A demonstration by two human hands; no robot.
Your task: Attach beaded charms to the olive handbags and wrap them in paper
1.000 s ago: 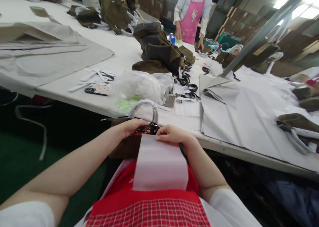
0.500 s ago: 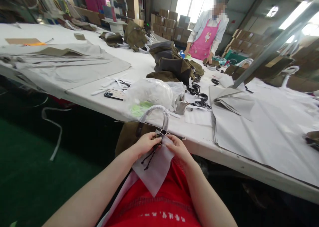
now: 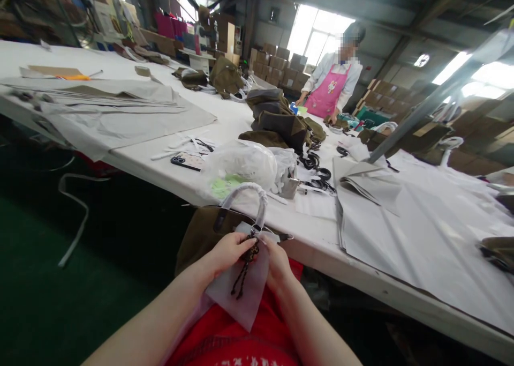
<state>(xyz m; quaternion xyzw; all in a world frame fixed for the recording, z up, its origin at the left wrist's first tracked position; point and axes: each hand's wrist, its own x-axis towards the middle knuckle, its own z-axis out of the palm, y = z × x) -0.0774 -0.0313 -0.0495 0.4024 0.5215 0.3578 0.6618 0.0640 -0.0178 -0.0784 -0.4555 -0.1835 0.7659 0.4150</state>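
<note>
My left hand (image 3: 228, 254) is closed, its thumb and fingers pinching a dark, gold-flecked charm with braided cords (image 3: 240, 281). The charm hangs by a metal ring at the base of a bag handle (image 3: 244, 188) wrapped in clear film. Behind the charm lies a thin whitish sheet (image 3: 241, 307), and my right hand (image 3: 278, 261) has its upper right edge between thumb and fingers. Both hands are close together in front of the olive bag (image 3: 196, 231), which leans at the table edge. Parts of the bag are hidden by my hands and the sheet.
On the white table (image 3: 132, 165) are a clear plastic bag (image 3: 241, 162), a phone (image 3: 187, 161), black straps (image 3: 319, 178) and stacked olive bags (image 3: 277, 122). Grey sheets (image 3: 373, 216) lie at right. A person in a pink apron (image 3: 329, 92) stands across the table.
My view has tilted upward. The left hand keeps its pinch on the charm, which now shows more, and the right hand has turned slightly while still holding the sheet.
</note>
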